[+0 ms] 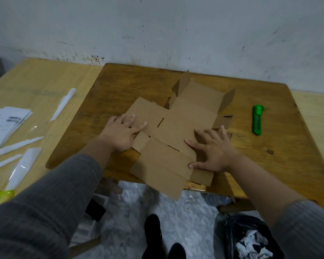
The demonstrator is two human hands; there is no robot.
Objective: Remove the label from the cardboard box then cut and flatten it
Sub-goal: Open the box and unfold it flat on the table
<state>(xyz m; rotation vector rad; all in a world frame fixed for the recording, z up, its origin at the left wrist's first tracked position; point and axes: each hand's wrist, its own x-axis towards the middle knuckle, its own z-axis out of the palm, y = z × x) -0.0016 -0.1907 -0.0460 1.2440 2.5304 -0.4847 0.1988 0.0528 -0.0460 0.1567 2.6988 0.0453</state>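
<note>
We've got both palms flat, nothing gripped: left hand (123, 134) and right hand (212, 151) pressing the unfolded brown cardboard box (173, 131) w/ far flaps upright; green plastic utility knife (257, 120) lies right.

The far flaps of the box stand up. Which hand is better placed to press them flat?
Probably the right hand: it lies nearer the upright flaps at the far right of the cardboard box. The left hand pins the left panel.
</note>
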